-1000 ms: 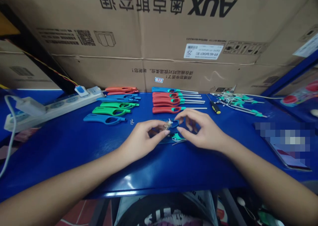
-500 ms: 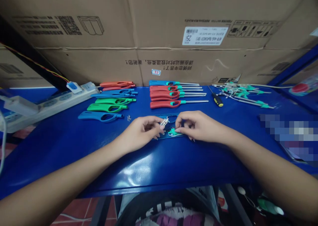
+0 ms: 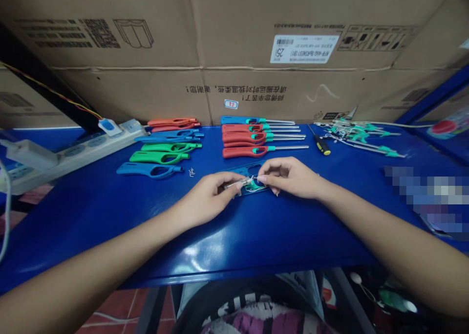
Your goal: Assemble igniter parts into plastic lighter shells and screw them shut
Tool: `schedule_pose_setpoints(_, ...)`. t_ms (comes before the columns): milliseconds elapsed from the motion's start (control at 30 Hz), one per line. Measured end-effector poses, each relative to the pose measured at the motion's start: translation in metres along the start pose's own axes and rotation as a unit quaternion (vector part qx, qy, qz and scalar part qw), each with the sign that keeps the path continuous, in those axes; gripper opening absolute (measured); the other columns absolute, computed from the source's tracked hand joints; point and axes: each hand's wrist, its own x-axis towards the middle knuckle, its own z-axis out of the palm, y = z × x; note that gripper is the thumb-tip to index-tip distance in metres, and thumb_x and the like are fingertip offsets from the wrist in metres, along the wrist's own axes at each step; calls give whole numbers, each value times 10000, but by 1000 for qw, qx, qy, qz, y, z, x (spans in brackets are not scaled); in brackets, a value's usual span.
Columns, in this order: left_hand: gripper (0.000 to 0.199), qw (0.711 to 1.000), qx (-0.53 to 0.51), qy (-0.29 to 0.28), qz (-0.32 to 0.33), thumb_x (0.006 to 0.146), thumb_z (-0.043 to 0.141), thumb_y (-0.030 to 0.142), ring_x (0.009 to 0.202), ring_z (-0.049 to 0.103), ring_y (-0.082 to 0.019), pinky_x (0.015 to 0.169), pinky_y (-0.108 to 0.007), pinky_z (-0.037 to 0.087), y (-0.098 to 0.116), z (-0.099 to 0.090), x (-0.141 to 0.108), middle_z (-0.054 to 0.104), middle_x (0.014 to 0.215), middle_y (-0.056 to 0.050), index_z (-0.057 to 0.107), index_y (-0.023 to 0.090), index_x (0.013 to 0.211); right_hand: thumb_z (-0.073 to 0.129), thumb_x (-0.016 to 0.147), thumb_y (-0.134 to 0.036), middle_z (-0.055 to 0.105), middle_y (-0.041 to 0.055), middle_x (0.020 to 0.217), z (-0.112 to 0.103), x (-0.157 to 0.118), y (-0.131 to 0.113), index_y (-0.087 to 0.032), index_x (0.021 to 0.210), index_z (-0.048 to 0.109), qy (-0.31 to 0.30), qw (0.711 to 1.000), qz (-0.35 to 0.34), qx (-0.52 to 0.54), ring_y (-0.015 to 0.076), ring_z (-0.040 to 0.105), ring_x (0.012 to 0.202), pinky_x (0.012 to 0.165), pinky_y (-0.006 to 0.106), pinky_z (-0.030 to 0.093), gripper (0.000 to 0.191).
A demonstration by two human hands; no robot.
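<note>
Near the middle of the blue table, my left hand (image 3: 216, 197) pinches a small clear cylindrical part (image 3: 244, 182) between thumb and fingers. Facing it, my right hand (image 3: 287, 177) has its thumb and forefinger closed at the tip of that part, on something too small to make out. Just below the fingertips lies a green piece with white wires (image 3: 256, 184). Under both hands is an opened blue lighter shell (image 3: 238, 169), partly covered by the fingers.
Blue, green and orange handles (image 3: 150, 169) lie back left beside a power strip (image 3: 84, 150) and small screws (image 3: 191, 172). Red lighters (image 3: 242, 151) lie behind my hands. A screwdriver (image 3: 321, 145) and green-and-metal rod assemblies (image 3: 361, 134) are back right. Cardboard (image 3: 234, 40) stands behind.
The clear part in my left hand now lies flatter, and my right fingertips have moved up and left from the green piece to its end.
</note>
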Motion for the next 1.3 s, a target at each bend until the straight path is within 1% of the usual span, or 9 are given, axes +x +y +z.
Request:
schedule_pose_setpoints(133,332,1000,1,10,4,946,533,339,725,574,-153,680,-268,451,-1,0,-1,711,890,-49,707,132,1138,766,795,-510,589,-28,635,0,2,3,-141,843,685,-13,1000,-6,-4,74,519,496,459,213,439,381)
schedule_pose_setpoints(300,347,1000,-3,5,-1,948,513,341,707,561,-152,666,-262,445,1,1,0,692,841,-41,706,123,1136,768,792,-503,581,-31,616,-2,2,3,-134,851,699,-13,1000,-3,-16,69,484,471,450,219,403,380)
schedule_pose_setpoints(567,339,1000,1,1,-4,948,523,328,718,572,-151,680,-261,445,3,1,-1,718,883,-42,711,133,1151,751,802,-509,566,-32,618,-3,1,2,-138,835,705,-20,999,-4,-34,65,469,481,453,212,390,375)
schedule_pose_setpoints(767,346,1000,17,-5,-4,957,522,325,761,604,-169,709,-272,460,2,0,-2,734,917,-51,709,138,1180,738,821,-471,568,-28,638,-2,1,1,-139,817,701,-22,999,-20,-38,64,457,505,467,213,367,334)
schedule_pose_setpoints(933,357,1000,20,-4,-2,943,544,332,796,622,-184,727,-281,463,0,2,-2,746,967,-69,713,130,1183,744,810,-505,573,-24,642,0,1,0,-135,835,710,-12,999,-15,-40,66,452,511,471,217,358,372)
schedule_pose_setpoints(1300,333,1000,-8,2,-5,941,547,309,784,631,-178,729,-273,473,1,4,-2,756,909,-54,731,145,1164,746,798,-526,578,-21,630,2,-1,3,-135,860,720,0,999,-7,-32,71,462,483,459,227,363,397)
